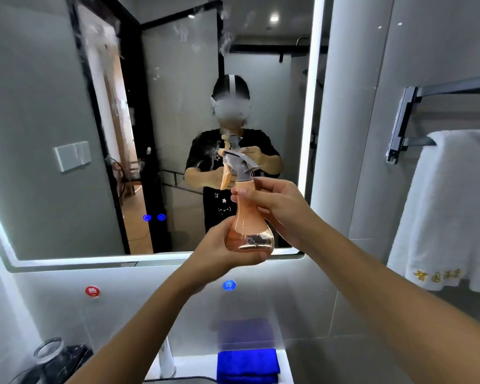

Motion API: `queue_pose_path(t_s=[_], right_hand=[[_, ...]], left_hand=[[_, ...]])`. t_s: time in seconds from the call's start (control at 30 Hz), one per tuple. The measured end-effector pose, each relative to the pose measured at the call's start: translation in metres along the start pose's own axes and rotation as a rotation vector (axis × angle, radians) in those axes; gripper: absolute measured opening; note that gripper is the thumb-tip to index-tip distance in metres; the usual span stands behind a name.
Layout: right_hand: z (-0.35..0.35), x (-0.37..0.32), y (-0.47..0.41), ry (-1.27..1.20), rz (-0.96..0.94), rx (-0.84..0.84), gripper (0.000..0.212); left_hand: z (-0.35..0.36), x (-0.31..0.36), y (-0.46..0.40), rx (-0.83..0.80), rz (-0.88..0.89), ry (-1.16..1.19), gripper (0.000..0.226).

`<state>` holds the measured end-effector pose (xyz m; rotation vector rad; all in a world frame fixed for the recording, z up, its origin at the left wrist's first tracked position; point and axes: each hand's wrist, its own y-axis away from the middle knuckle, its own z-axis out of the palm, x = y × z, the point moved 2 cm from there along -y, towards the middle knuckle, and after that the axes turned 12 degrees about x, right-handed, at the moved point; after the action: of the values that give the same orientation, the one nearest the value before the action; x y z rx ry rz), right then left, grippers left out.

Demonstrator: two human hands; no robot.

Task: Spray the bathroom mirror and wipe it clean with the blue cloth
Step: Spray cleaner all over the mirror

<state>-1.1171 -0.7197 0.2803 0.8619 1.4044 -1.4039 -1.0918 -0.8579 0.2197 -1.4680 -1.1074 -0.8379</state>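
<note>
Both forearms run up from the near edge toward the spray bottle (248, 217), held between the hands in front of the mirror (53, 106); left hand (222, 249) cups the round belly from below and behind, fingers curled round it; right hand (272, 206) wraps the neck just under the grey spray head, its forefinger not visibly on the orange trigger, so I cannot tell whether a squeeze is in progress; nozzle points away from the grip at the glass. Mist patches show on the glass well above the grip; the glass level with the grip and to its left looks unsprayed; judgement: spraying is partly done. To do it well: keep the lower hand as steady support, pull the trigger fully, sweep the nozzle leftward and downward in even passes, stay off the lit border. Blue cloth (247, 365) lies folded on the ledge far below the grip, untouched; white towel (449, 206) hangs to the right of the grip.
</note>
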Motion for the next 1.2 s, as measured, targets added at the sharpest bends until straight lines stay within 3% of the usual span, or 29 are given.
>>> queue_pose_path(t_s=[0.3, 0.53, 0.77, 1.03, 1.2], right_hand=[[0.018, -0.011, 0.001, 0.038, -0.119, 0.302, 0.034], [0.028, -0.021, 0.001, 0.063, -0.196, 0.457, 0.025], [0.028, -0.040, -0.005, 0.032, -0.269, 0.454, 0.029], [0.015, -0.072, -0.034, 0.152, -0.293, 0.356, 0.068], [0.012, -0.103, -0.051, 0.223, -0.349, 0.297, 0.027]], left_hand=[[0.002, 0.014, -0.011, 0.065, 0.040, 0.026, 0.051], [0.002, 0.023, -0.021, 0.105, 0.112, 0.006, 0.057], [-0.002, 0.045, -0.035, 0.087, 0.186, 0.007, 0.055], [0.005, 0.074, -0.050, 0.111, 0.246, -0.011, 0.046], [0.016, 0.092, -0.059, 0.131, 0.283, -0.036, 0.054]])
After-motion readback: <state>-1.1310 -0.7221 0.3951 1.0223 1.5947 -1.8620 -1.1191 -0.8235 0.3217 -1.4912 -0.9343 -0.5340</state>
